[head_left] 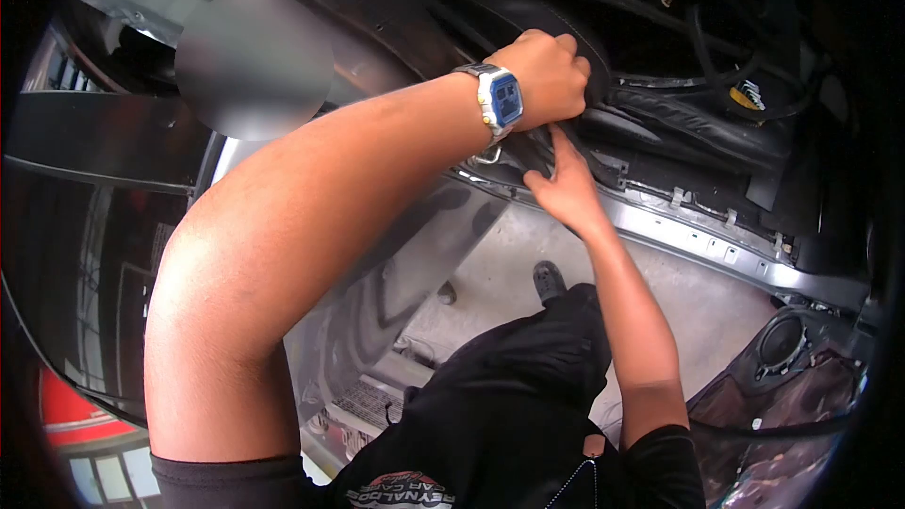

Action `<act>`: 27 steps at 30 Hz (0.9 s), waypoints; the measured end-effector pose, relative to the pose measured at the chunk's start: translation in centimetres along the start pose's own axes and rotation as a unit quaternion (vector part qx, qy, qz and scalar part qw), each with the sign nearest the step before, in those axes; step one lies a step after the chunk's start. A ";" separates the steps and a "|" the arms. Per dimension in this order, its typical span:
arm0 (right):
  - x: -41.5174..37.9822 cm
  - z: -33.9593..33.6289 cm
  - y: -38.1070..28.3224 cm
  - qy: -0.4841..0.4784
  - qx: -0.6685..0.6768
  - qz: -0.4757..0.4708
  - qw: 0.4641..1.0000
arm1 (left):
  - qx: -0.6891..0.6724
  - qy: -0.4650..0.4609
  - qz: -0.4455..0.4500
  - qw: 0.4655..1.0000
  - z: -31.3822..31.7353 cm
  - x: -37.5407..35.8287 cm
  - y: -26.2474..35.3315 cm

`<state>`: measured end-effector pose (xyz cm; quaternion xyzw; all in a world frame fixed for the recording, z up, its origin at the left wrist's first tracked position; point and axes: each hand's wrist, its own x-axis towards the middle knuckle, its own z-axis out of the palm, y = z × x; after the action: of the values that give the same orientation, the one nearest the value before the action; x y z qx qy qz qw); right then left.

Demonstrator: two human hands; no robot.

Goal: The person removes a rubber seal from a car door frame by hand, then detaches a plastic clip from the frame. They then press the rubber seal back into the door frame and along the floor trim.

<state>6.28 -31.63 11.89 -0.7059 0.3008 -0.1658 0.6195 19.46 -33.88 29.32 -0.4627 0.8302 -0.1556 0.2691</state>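
Two bare hands: left hand point(549, 75) fisted on one black trim edge point(660, 113); right hand point(566, 184) fingers spread.

Strong fisheye bending curves every line, and a black vignette swallows the corners and the right edge. Daylight falls brightly on the concrete floor point(490, 273) and both arms, while the car interior point(716, 66) at the top sits in deep shadow. A blurred grey oval point(253, 64) masks the upper left.
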 end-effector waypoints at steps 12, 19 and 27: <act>1.6 -1.6 1.8 -0.082 0.046 0.040 0.995 | 0.011 -0.062 0.014 0.998 -0.5 0.6 0.0; 1.5 -0.6 2.0 -0.058 0.045 0.032 0.997 | 0.025 -0.051 0.021 0.998 0.1 0.7 -0.1; 1.1 -0.6 4.0 -0.014 0.079 -0.085 0.993 | 0.016 -0.108 0.008 0.994 -0.9 1.3 -0.2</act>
<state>5.88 -32.98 8.00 -0.6798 0.2167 -0.2315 0.6613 18.53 -35.03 29.71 -0.4658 0.7972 -0.1157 0.3662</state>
